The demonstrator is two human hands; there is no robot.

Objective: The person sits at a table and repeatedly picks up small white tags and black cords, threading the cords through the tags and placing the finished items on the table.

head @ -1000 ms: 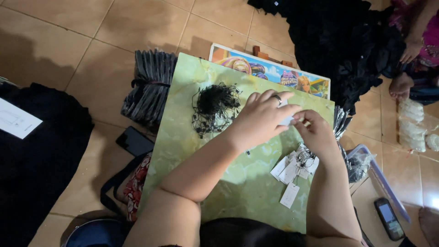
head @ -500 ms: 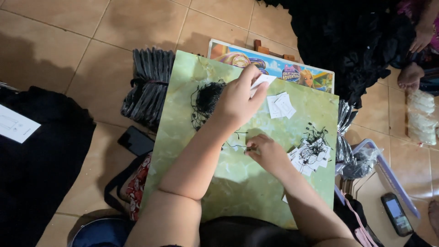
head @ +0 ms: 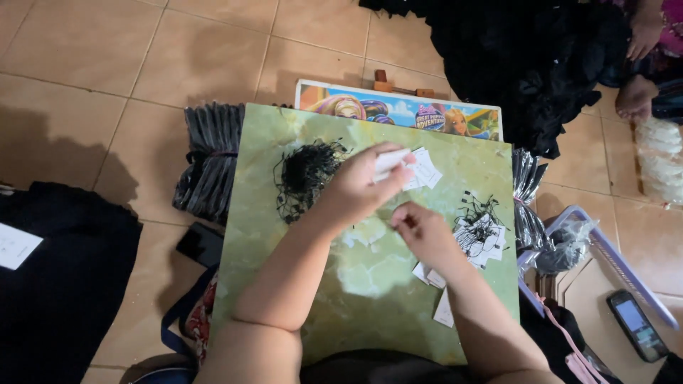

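Observation:
My left hand holds a small white paper tag above a green marbled board on my lap. Just below and right of it, my right hand has its fingers pinched together; what it pinches is too small to tell. A tangle of black loop strings lies on the board left of my left hand. Loose white tags lie beyond the left hand. A heap of white tags with black strings lies right of my right hand, with more loose tags near my forearm.
A colourful picture board sits under the green board's far edge. A bundle of black plastic bags lies left; black cloth at far left and back right. A phone rests at right. Another person's foot shows top right.
My left hand has come back from the far edge of the board toward the middle with a tag. My right hand moved up to meet it.

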